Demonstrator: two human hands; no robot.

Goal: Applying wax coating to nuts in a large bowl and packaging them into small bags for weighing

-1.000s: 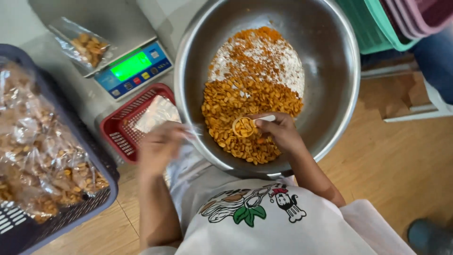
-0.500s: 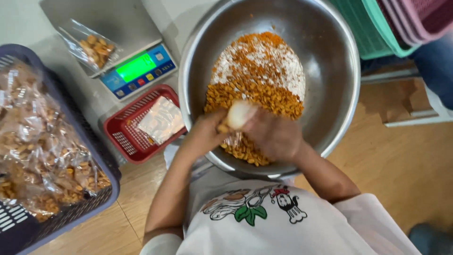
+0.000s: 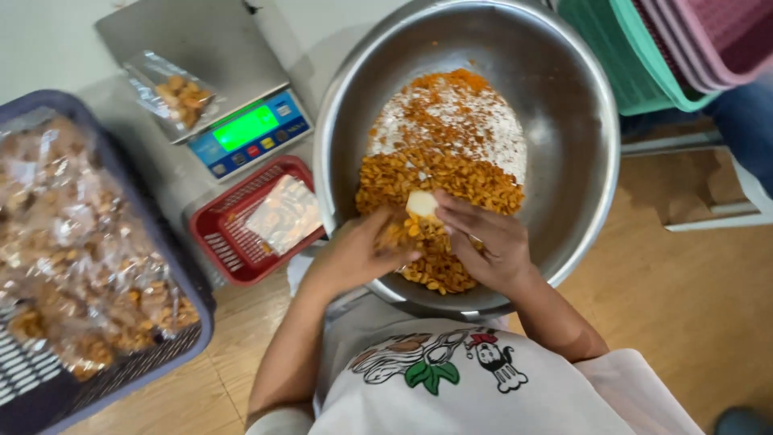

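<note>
Low in the middle of the frame, the right hand (image 3: 487, 242) gripped a small scoop (image 3: 421, 203) over the snacks (image 3: 439, 181) in the steel bowl (image 3: 564, 153), the left hand (image 3: 354, 254) pinched a clear bag (image 3: 394, 235), and a tipped scoop could spill.

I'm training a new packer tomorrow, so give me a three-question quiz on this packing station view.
1. True or false: both hands, the left hand and the right hand, are over the steel bowl.
2. What lies on the scale? A) a small clear bag of snacks B) a spoon C) nothing
3. Fill in: the red basket sits between the scale and the person, and holds clear ____.

Key: 1 true; 2 A; 3 bags. The snack heap fills the bowl's middle; the purple basket holds filled packs.
</note>
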